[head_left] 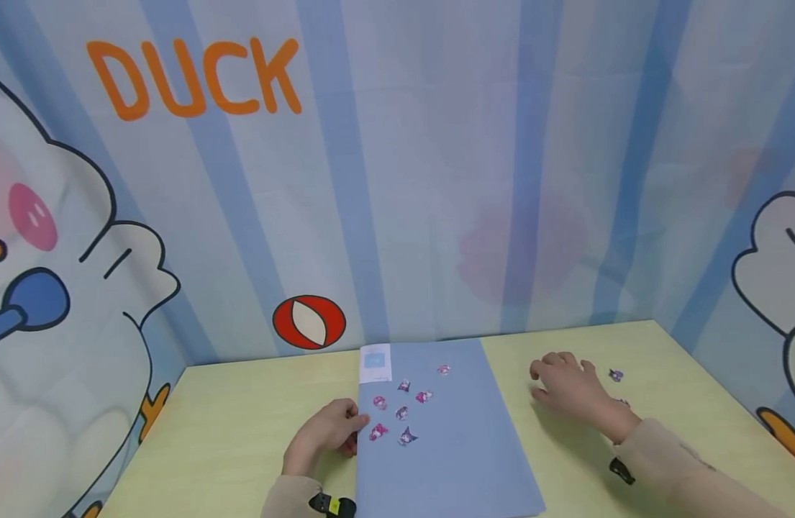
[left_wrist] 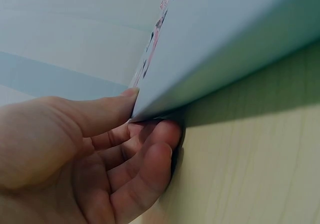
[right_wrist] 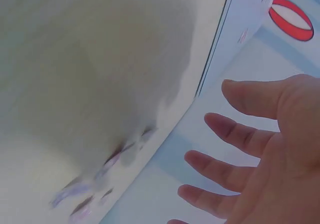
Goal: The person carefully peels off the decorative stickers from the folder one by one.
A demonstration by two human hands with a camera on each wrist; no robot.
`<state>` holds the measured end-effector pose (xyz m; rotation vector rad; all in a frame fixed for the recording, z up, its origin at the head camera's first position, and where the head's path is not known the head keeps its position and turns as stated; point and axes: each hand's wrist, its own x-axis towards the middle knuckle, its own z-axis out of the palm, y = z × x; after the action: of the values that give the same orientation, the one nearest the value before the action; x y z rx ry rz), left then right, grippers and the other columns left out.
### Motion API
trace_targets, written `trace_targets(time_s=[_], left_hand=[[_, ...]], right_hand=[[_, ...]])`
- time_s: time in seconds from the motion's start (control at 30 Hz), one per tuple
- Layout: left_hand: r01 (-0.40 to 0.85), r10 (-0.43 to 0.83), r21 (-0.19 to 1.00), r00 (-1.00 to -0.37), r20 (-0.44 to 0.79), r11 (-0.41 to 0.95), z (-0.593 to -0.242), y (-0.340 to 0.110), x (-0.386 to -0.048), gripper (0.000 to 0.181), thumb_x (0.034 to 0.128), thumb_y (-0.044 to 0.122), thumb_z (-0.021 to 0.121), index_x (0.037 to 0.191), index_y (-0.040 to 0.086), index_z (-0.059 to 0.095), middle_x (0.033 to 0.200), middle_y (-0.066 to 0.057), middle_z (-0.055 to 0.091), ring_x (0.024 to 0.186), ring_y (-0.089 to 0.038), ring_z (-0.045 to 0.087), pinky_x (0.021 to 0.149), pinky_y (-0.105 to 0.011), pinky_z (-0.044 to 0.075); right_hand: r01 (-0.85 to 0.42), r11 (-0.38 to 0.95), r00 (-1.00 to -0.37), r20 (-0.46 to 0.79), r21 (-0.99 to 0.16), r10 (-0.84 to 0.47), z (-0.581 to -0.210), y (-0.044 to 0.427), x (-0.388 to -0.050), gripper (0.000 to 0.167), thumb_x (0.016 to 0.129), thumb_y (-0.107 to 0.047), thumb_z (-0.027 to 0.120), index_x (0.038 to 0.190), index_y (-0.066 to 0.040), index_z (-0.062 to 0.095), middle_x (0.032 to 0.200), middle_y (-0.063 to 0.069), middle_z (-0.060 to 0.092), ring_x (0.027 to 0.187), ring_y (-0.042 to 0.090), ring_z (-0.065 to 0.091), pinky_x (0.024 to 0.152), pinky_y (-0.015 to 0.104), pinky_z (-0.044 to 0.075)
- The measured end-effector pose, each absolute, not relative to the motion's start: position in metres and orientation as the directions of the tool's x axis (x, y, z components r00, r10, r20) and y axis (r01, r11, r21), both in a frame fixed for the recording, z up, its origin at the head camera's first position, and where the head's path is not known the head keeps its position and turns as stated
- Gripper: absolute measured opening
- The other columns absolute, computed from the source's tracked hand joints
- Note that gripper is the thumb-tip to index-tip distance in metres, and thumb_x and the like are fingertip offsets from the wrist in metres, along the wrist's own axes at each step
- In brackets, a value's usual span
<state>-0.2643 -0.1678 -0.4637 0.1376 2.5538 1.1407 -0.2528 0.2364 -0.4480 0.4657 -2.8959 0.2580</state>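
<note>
A blue folder lies on the table with several small pink and purple stickers on its left half. At its left edge my left hand pinches the folder, thumb on top and curled fingers beneath; the left wrist view shows the thumb on the corner of the folder. My right hand hovers over the table right of the folder, fingers spread and holding nothing. Loose stickers lie beside it, one partly hidden by the wrist. In the right wrist view, several blurred stickers lie beyond the open fingers.
The pale yellow table extends to both sides of the folder. Behind it hangs a blue striped cloth with duck drawings, orange letters and a red and white ball. A white label is at the folder's top left corner.
</note>
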Motion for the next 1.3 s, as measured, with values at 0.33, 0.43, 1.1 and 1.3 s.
trace_targets(time_s=[0.33, 0.43, 1.1, 1.3], left_hand=[[-0.049, 0.215, 0.729, -0.94, -0.264, 0.682, -0.464, -0.166, -0.264, 0.019, 0.1002, 0.018, 0.057, 0.088, 0.004, 0.056, 0.07, -0.008, 0.061, 0.057, -0.018, 0.058, 0.057, -0.03, 0.051], [-0.044, 0.222, 0.732, -0.939, -0.262, 0.679, -0.463, -0.166, -0.263, 0.019, 0.1004, 0.018, 0.057, 0.089, 0.004, 0.056, 0.07, -0.007, 0.061, 0.057, -0.018, 0.058, 0.057, -0.03, 0.051], [-0.06, 0.205, 0.73, -0.941, -0.268, 0.681, -0.463, -0.166, -0.264, 0.019, 0.0999, 0.019, 0.057, 0.089, 0.004, 0.055, 0.071, -0.007, 0.06, 0.057, -0.018, 0.057, 0.057, -0.029, 0.051], [-0.06, 0.203, 0.731, -0.943, -0.265, 0.68, -0.462, -0.165, -0.263, 0.018, 0.0999, 0.019, 0.057, 0.089, 0.004, 0.055, 0.07, -0.008, 0.06, 0.057, -0.018, 0.057, 0.057, -0.029, 0.051]], right_hand=[[-0.34, 0.929, -0.93, 0.196, -0.145, -0.31, -0.443, 0.179, -0.273, 0.016, 0.09, -0.02, 0.069, 0.1, -0.011, 0.062, 0.107, 0.01, 0.059, 0.11, 0.039, 0.049, 0.087, 0.069, 0.034], [-0.341, 0.927, -0.933, 0.178, -0.155, -0.313, -0.443, 0.163, -0.28, 0.017, 0.09, -0.02, 0.069, 0.102, -0.01, 0.062, 0.107, 0.01, 0.058, 0.111, 0.038, 0.049, 0.088, 0.068, 0.034], [-0.335, 0.931, -0.937, 0.158, -0.144, -0.312, -0.449, 0.103, -0.314, 0.018, 0.094, -0.024, 0.065, 0.107, -0.011, 0.066, 0.111, 0.011, 0.058, 0.11, 0.033, 0.048, 0.088, 0.061, 0.04], [-0.304, 0.941, -0.948, 0.141, -0.149, -0.284, -0.45, 0.099, -0.32, 0.017, 0.094, -0.023, 0.066, 0.104, -0.01, 0.066, 0.106, 0.01, 0.057, 0.107, 0.032, 0.047, 0.089, 0.061, 0.039]])
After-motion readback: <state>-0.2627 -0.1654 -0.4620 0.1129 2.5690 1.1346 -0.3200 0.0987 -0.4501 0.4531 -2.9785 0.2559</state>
